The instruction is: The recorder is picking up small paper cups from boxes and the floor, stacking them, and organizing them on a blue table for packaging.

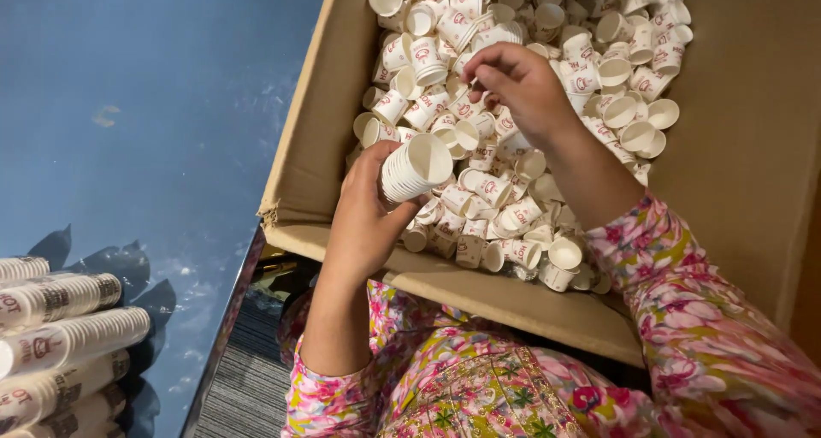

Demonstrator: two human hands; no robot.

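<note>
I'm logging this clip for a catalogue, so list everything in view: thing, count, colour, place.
cardboard box: one, brown, open, upper right, in front of the person
loose paper cups: too many to count, white with red print, heaped in the box
nested cup stack: one short stack, white, held over the box
long cup stacks: about five showing, white, lying on their sides at lower left
blue surface: one, left of the box
sleeves: two, pink floral
left hand: grips the nested cup stack
right hand: fingers down among the loose paper cups
</note>
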